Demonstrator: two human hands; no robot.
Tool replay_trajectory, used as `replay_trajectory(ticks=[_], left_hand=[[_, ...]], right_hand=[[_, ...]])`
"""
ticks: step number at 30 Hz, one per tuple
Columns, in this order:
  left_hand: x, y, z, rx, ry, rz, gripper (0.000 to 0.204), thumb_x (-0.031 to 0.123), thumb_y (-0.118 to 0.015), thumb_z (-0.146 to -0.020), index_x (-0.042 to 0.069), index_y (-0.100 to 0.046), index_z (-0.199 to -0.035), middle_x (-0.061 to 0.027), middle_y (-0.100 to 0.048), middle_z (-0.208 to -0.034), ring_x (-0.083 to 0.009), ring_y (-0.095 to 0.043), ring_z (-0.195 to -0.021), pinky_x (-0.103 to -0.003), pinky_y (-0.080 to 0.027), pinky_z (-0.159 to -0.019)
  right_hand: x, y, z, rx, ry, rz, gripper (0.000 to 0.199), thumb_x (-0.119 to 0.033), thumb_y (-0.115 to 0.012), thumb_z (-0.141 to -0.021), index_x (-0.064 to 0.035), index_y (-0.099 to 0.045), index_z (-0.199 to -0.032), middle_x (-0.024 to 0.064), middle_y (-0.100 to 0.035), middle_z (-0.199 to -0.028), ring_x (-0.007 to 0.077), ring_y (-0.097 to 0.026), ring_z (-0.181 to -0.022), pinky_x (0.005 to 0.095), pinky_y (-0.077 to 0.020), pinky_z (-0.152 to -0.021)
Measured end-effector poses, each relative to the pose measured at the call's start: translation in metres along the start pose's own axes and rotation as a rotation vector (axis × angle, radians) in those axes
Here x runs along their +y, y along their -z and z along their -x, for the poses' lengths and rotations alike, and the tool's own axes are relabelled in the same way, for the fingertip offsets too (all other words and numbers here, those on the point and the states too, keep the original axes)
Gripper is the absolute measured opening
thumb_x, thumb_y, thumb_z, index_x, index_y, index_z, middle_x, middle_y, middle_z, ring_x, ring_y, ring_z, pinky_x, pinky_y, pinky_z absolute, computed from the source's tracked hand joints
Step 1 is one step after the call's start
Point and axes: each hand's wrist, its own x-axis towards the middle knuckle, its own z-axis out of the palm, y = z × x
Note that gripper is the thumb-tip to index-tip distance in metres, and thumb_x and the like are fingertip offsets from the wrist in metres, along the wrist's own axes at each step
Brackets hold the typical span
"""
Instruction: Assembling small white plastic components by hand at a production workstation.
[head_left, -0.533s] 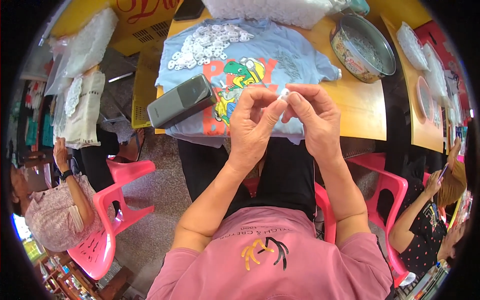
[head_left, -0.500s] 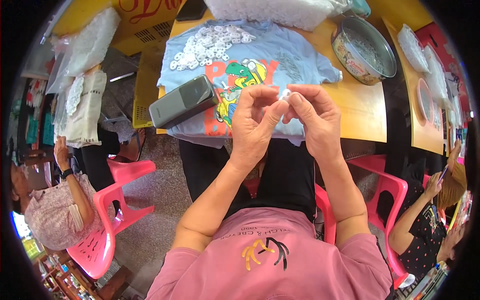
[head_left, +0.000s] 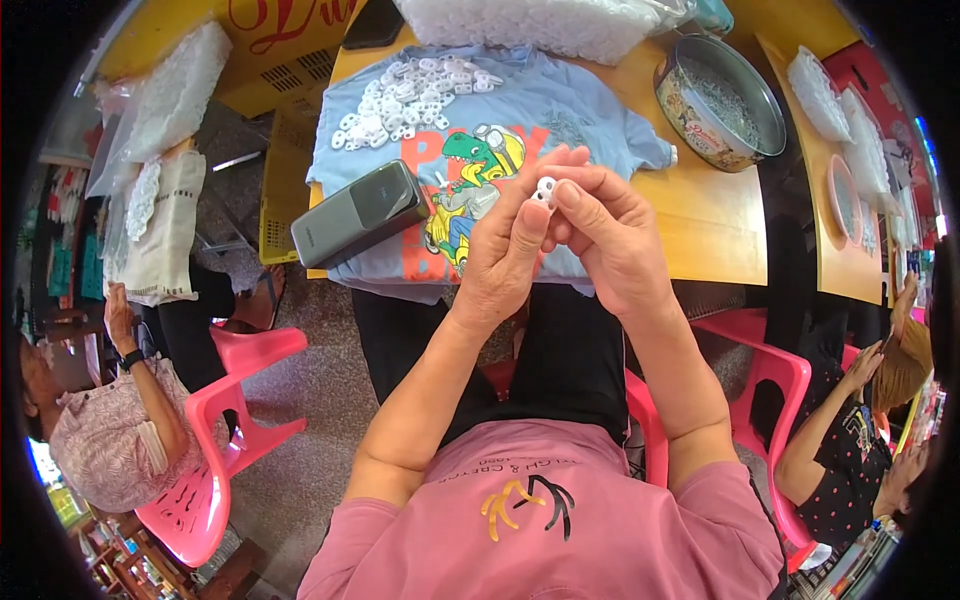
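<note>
Between my fingertips, above the edge of the work table (head_left: 715, 235), is a small white plastic piece with dark holes (head_left: 545, 188). My left hand (head_left: 503, 245) pinches it from one side, thumb raised against it. My right hand (head_left: 622, 230) closes on its other side with thumb and fingers, the two hands touching. Under them a light blue T-shirt with a dinosaur print (head_left: 590, 110) lies spread on the table. A heap of similar white plastic pieces (head_left: 400, 105) rests on its far left part. On the shirt, left of my hands, lies a dark grey power bank (head_left: 360, 212).
A round tin (head_left: 690, 125) of small thin metal bits stands at the right. Behind the shirt sits a big clear bag of white pieces (head_left: 540, 30). People sit on pink plastic chairs (head_left: 215, 400) at both sides. A yellow crate (head_left: 278, 190) is beside the table.
Both hands have shifted slightly left and turned, so the white piece's holes now show more plainly. The whole view has shifted a little. At the right, the seated person's phone no longer shows.
</note>
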Motion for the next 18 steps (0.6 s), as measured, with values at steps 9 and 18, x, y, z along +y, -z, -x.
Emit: replay_trajectory(ticks=[9,18], left_hand=[[-0.0026,0.0016,0.0025,0.041,-0.04,-0.011,0.045,0.04,-0.047,-0.102,0.004,-0.057,-0.128,-0.0001,-0.06,-0.118,-0.0027,-0.044,-0.075,-0.017,-0.036,-0.061],[-0.0041,0.0022,0.0017,0.059,-0.122,-0.029,0.041,0.036,-0.053,-0.1,0.004,-0.06,-0.124,0.0009,-0.059,-0.11,-0.0028,-0.045,-0.074,-0.017,-0.037,-0.06]], right_hand=[[0.0055,-0.0041,0.0032,0.039,0.026,0.027,0.018,-0.013,-0.062,-0.095,-0.0015,-0.067,-0.108,0.0025,-0.064,-0.088,0.0091,-0.058,-0.076,0.0263,-0.0512,-0.07],[0.0078,-0.0066,0.005,-0.039,0.05,0.01,0.015,-0.01,-0.061,-0.095,-0.0019,-0.067,-0.106,0.0028,-0.064,-0.093,0.0096,-0.058,-0.078,0.0264,-0.0513,-0.069]])
